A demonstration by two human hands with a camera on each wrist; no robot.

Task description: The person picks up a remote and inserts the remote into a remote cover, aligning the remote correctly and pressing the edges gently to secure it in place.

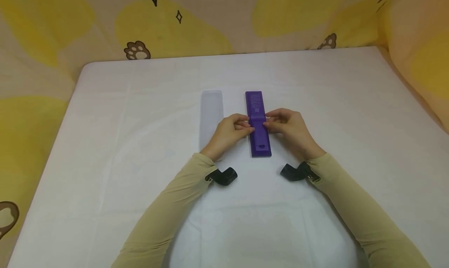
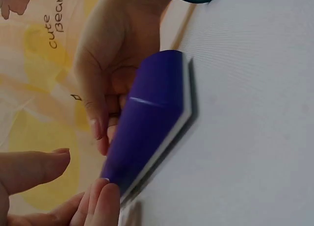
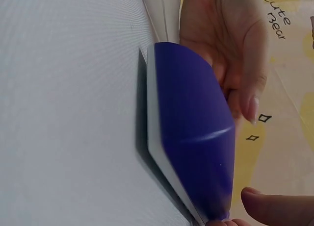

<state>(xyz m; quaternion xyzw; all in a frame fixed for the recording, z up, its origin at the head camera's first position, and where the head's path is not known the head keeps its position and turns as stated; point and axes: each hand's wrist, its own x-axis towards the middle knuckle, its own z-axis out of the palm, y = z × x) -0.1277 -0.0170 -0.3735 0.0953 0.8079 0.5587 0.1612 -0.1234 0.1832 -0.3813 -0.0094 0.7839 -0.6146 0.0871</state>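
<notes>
A purple remote control (image 1: 259, 137) lies back side up in front of the person, its lettered end away from them. Its pale edge shows above the white surface in both wrist views. The left hand (image 1: 229, 131) is at its left long side, fingertips (image 2: 109, 199) touching the edge and thumb (image 2: 37, 169) raised apart from it. Opposite, the right hand (image 1: 291, 127) has its fingertips (image 3: 223, 223) at the right edge, with the thumb (image 3: 279, 209) also held off. A translucent plastic sleeve (image 1: 211, 110) lies left of the remote, partly hidden behind the left hand.
A white cloth (image 1: 140, 163) covers the table. Yellow patterned fabric (image 1: 210, 30) hangs behind it and along both sides. Black wrist mounts (image 1: 224, 176) stick out from the cuffs of both tan sleeves (image 1: 168, 217).
</notes>
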